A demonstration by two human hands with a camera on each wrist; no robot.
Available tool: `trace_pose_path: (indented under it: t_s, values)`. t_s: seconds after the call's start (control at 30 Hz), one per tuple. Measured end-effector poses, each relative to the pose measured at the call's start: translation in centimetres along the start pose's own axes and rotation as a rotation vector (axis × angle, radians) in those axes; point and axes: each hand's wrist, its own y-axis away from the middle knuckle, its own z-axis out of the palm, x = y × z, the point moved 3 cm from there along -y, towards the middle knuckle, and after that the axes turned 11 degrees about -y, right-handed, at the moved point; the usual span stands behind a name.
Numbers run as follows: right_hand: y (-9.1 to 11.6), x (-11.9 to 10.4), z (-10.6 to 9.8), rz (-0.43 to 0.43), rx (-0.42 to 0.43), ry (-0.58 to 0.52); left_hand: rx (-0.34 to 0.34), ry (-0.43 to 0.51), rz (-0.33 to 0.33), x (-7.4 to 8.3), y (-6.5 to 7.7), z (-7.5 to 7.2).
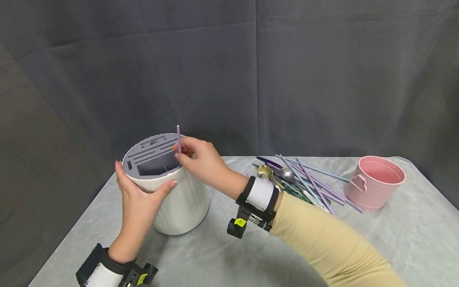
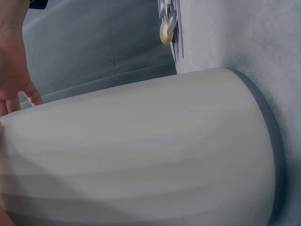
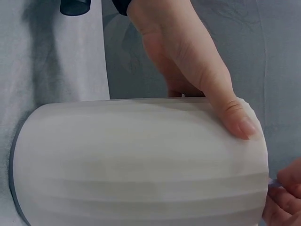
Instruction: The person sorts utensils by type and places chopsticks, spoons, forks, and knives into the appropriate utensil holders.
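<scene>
On the pale table (image 1: 229, 259) before me stand the white holder (image 1: 179, 211), left, and the pink pail (image 1: 371, 195), right; between them lie heaped spoons (image 1: 287, 174) and sticks (image 1: 311, 181)

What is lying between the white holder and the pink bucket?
In the head view, purple and blue sticks and spoons lie there, right of the holder; the right arm hides part of them.

The bare left hand (image 1: 138, 201) holds its thumb (image 1: 165, 191) spread; the bare right hand (image 1: 202, 157) pinches, its arm (image 1: 330, 239) extended, sleeved in ribbed cream.
</scene>
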Motion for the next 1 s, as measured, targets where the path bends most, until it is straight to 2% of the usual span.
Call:
trace_pose_path:
  t_s: [0.27, 0.53, 0.8, 1.0]
  values:
    - [0.5, 0.5, -0.8, 0.049, 0.01, -0.069, 0.001, 0.004, -0.004, -0.2, 0.0, 0.2]
    - [2.9, 1.6, -3.9, 0.048, 0.07, -0.11, 0.0, 0.037, -0.006, -0.4, 0.0, 0.6]
    - [6.3, 4.4, -7.4, 0.122, 0.089, -0.042, -0.012, 0.066, -0.014, -0.6, 0.2, 0.7]
    - [8.6, 6.5, -9.7, 0.169, 0.103, 0.137, -0.018, 0.065, -0.021, -0.7, 0.1, 0.8]
